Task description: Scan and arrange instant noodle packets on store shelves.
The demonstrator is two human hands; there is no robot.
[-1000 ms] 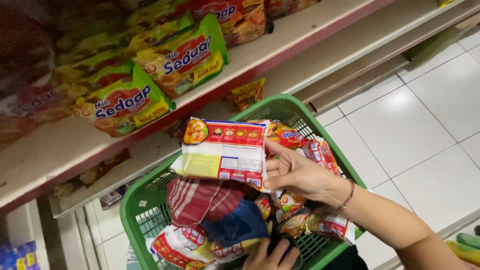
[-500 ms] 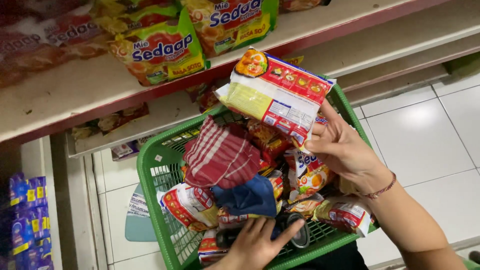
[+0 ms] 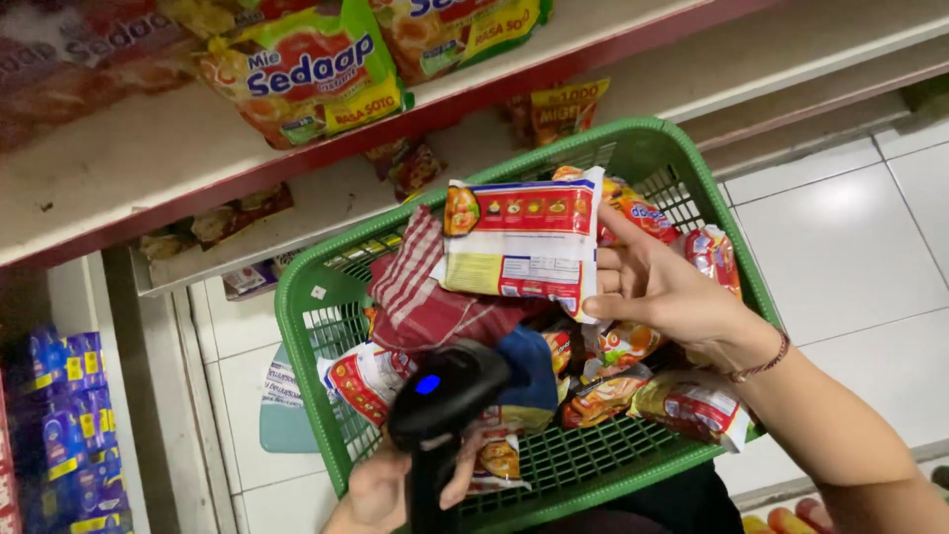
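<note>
The left hand (image 3: 395, 485) now lifts a black scanner (image 3: 445, 391) into lower centre, gripping its handle, while the right hand (image 3: 657, 287) still pinches the noodle packet (image 3: 519, 242) above the basket (image 3: 297, 326).

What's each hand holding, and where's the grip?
Right hand holds a noodle packet by its right edge, thumb in front. Left hand grips a black handheld scanner by its handle, above the green basket.
</note>
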